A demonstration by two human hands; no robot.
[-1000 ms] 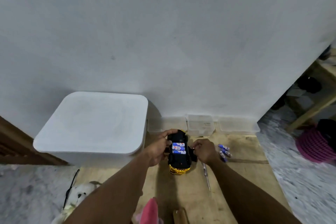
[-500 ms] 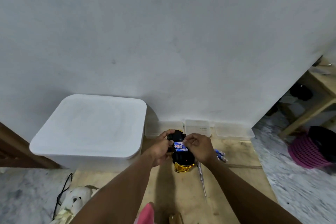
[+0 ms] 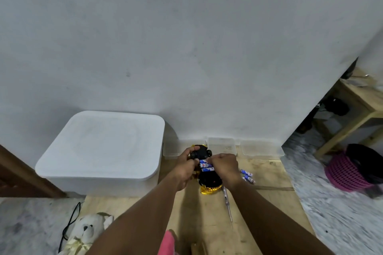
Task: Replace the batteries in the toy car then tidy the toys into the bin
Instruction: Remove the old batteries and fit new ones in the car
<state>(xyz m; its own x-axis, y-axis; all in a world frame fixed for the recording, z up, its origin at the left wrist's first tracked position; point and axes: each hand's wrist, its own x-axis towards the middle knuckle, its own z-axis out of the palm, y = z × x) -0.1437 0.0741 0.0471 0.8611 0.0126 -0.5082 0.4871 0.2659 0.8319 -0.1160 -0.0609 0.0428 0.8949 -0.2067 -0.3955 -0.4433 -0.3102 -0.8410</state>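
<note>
Grips car [image 3: 208,180] upside down with left hand [image 3: 186,170], gold end toward floor [image 3: 269,203], so bay faces up. Pinches batteries [image 3: 205,165] seated in bay with right hand [image 3: 224,166], likely pressing one home or prising it out. Finds loose batteries [image 3: 247,176] and screwdriver [image 3: 227,203] just right of car, handy. Sees bin [image 3: 103,147] lidded at left, teddy [image 3: 87,232] not yet binned. Cannot read blue-white battery labels: too small.

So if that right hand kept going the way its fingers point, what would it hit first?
Probably the blue batteries in the upturned toy car, which the fingertips of the right hand seem to reach; just beyond is the left hand. Depth is hard to judge.
</note>
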